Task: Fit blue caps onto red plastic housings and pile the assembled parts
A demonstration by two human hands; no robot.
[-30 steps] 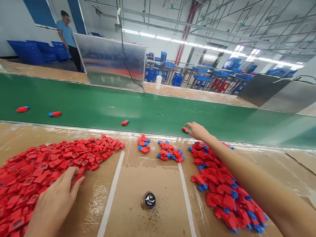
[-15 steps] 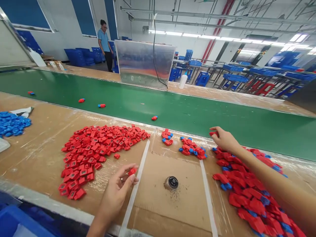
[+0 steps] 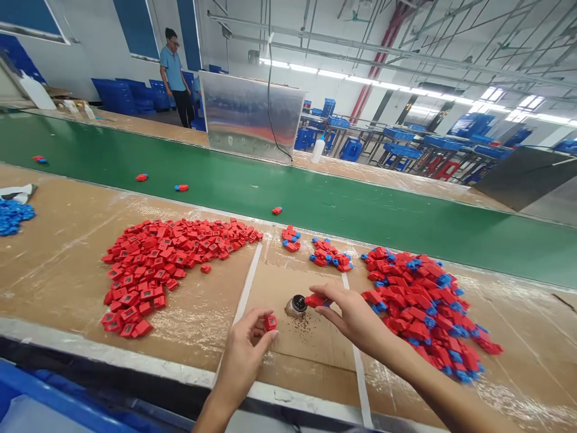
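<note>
Between the thumb and fingers of my left hand (image 3: 243,349) is a small red plastic block (image 3: 270,323) with a recess in its face. My right hand (image 3: 354,313) pinches a red plastic piece with a blue part (image 3: 314,300), mostly covered by the fingers. Its tip is right beside a small round jar (image 3: 297,305) with a dark top; whether they touch I cannot tell. Dark crumbs lie around the jar on a cardboard sheet (image 3: 274,279). Left of my hands spreads a heap of red blocks (image 3: 157,258). To the right lies a pile of red-and-blue pieces (image 3: 419,300).
Behind the worktable runs a green belt (image 3: 360,213) with several red-and-blue pieces on it. Two small clusters of such pieces (image 3: 331,254) lie past the jar. Blue parts (image 3: 13,216) sit at far left. A person (image 3: 174,75) stands beyond the belt.
My right hand has come from above the right-hand pile back to the jar, carrying a red piece. My left hand has shifted right, still holding its red block. The view has turned slightly.
</note>
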